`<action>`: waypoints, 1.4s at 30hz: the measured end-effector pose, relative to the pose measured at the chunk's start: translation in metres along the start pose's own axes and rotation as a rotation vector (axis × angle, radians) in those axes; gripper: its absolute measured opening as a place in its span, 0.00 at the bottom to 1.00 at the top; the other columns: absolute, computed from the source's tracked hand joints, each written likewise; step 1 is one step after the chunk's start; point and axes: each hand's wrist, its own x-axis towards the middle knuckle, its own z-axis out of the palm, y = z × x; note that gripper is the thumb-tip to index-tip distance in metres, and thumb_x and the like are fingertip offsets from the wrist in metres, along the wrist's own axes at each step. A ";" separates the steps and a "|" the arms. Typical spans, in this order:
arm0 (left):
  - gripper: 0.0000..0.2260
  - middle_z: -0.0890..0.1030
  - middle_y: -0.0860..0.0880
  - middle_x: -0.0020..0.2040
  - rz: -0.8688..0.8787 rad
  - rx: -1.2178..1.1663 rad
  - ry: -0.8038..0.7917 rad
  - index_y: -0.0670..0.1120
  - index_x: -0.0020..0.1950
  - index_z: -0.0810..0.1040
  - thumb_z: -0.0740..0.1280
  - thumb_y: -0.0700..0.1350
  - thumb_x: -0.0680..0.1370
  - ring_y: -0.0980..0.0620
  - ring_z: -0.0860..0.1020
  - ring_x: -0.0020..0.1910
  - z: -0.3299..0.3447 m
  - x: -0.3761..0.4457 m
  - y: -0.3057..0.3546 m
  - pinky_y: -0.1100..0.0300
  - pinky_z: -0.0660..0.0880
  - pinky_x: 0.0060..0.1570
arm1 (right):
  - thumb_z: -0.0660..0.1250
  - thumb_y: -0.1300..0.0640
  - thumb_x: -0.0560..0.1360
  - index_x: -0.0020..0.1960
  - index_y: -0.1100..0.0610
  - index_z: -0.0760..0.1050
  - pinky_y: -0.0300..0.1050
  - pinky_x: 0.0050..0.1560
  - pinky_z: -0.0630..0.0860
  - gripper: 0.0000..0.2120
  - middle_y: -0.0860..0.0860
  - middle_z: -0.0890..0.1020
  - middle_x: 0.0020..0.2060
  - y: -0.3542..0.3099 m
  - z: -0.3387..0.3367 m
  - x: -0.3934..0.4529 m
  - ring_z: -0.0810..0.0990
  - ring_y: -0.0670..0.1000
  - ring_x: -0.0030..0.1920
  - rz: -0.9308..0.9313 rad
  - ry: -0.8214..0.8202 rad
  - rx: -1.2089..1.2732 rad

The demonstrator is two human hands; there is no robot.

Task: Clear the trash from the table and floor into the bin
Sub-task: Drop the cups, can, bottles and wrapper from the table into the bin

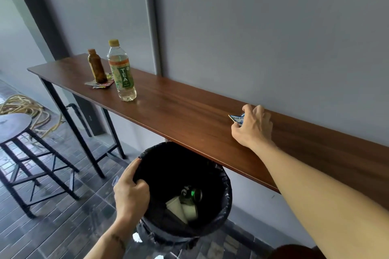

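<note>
Stool [14, 124]: at 9 o'clock, on the floor.
Bottles: brown bottle [97, 67] and tea bottle [122, 73] upright on the table [189, 115], at 11 o'clock.
Left hand [130, 191]: fingers closed over the bin [223, 191] rim, at 6 o'clock.
Right hand [253, 127]: fingers pinch a blue wrapper [236, 118] on the table, at 3 o'clock.

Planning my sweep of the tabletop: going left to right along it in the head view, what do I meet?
Small brown bottle standing on flat wrappers → tea bottle → blue-and-white packet → right hand closing on that packet.
</note>
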 end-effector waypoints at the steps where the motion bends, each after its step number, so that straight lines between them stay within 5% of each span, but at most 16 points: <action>1: 0.33 0.82 0.54 0.54 0.007 0.005 0.005 0.58 0.68 0.78 0.59 0.32 0.69 0.42 0.83 0.51 0.000 0.000 0.000 0.40 0.80 0.55 | 0.65 0.46 0.68 0.59 0.51 0.68 0.57 0.54 0.73 0.21 0.56 0.70 0.56 -0.005 -0.002 -0.004 0.71 0.62 0.56 -0.046 0.021 0.023; 7: 0.33 0.83 0.52 0.61 0.044 0.016 0.042 0.57 0.69 0.77 0.58 0.34 0.68 0.40 0.83 0.55 -0.004 0.010 -0.007 0.37 0.79 0.57 | 0.64 0.45 0.66 0.60 0.49 0.69 0.55 0.54 0.74 0.23 0.51 0.70 0.54 -0.070 -0.019 -0.063 0.72 0.58 0.52 -0.459 0.036 0.318; 11: 0.31 0.85 0.49 0.58 0.031 0.010 0.099 0.54 0.67 0.80 0.60 0.31 0.69 0.45 0.82 0.56 -0.018 0.015 -0.005 0.46 0.77 0.61 | 0.64 0.43 0.67 0.62 0.50 0.69 0.52 0.55 0.72 0.25 0.52 0.70 0.56 -0.128 -0.017 -0.117 0.72 0.56 0.53 -0.747 -0.100 0.305; 20: 0.30 0.85 0.52 0.58 0.016 -0.138 0.190 0.52 0.67 0.80 0.59 0.31 0.69 0.51 0.83 0.54 -0.081 0.049 -0.017 0.51 0.79 0.59 | 0.66 0.40 0.70 0.68 0.49 0.65 0.54 0.64 0.67 0.29 0.53 0.67 0.64 -0.198 0.061 -0.149 0.67 0.58 0.65 -0.834 -0.483 0.142; 24: 0.30 0.85 0.52 0.57 0.011 -0.176 0.178 0.53 0.67 0.80 0.59 0.31 0.71 0.53 0.83 0.43 -0.111 0.085 -0.025 0.56 0.80 0.44 | 0.66 0.43 0.71 0.66 0.48 0.68 0.52 0.64 0.69 0.26 0.50 0.68 0.63 -0.239 0.065 -0.135 0.70 0.56 0.63 -0.852 -0.459 0.238; 26: 0.30 0.85 0.52 0.57 0.015 -0.182 0.156 0.55 0.68 0.79 0.59 0.33 0.70 0.53 0.82 0.39 -0.125 0.110 -0.028 0.57 0.79 0.39 | 0.66 0.45 0.71 0.65 0.50 0.69 0.51 0.63 0.70 0.24 0.50 0.70 0.62 -0.267 0.060 -0.122 0.71 0.55 0.61 -0.833 -0.416 0.333; 29: 0.30 0.84 0.54 0.59 0.026 -0.165 0.125 0.56 0.68 0.79 0.60 0.35 0.70 0.55 0.83 0.50 -0.146 0.145 -0.032 0.52 0.81 0.54 | 0.66 0.48 0.71 0.62 0.52 0.72 0.47 0.62 0.71 0.21 0.51 0.73 0.58 -0.311 0.051 -0.095 0.72 0.53 0.59 -0.748 -0.312 0.447; 31: 0.30 0.84 0.54 0.59 0.040 -0.132 0.109 0.57 0.68 0.79 0.61 0.33 0.71 0.55 0.84 0.49 -0.160 0.166 -0.031 0.54 0.82 0.52 | 0.66 0.50 0.70 0.60 0.52 0.73 0.49 0.59 0.72 0.19 0.52 0.75 0.55 -0.337 0.048 -0.072 0.74 0.54 0.56 -0.656 -0.185 0.511; 36: 0.32 0.85 0.53 0.56 0.107 -0.036 0.070 0.61 0.68 0.77 0.61 0.33 0.70 0.37 0.82 0.54 -0.185 0.218 -0.036 0.40 0.78 0.56 | 0.68 0.51 0.68 0.62 0.55 0.70 0.52 0.56 0.73 0.24 0.56 0.75 0.51 -0.373 0.058 -0.018 0.75 0.57 0.54 -0.251 -0.031 0.620; 42: 0.31 0.79 0.62 0.60 0.195 -0.001 0.060 0.56 0.68 0.79 0.61 0.30 0.70 0.51 0.79 0.62 -0.203 0.253 -0.050 0.52 0.74 0.67 | 0.73 0.48 0.68 0.74 0.57 0.59 0.57 0.67 0.69 0.40 0.62 0.70 0.65 -0.384 0.068 0.020 0.71 0.63 0.65 0.046 -0.124 0.628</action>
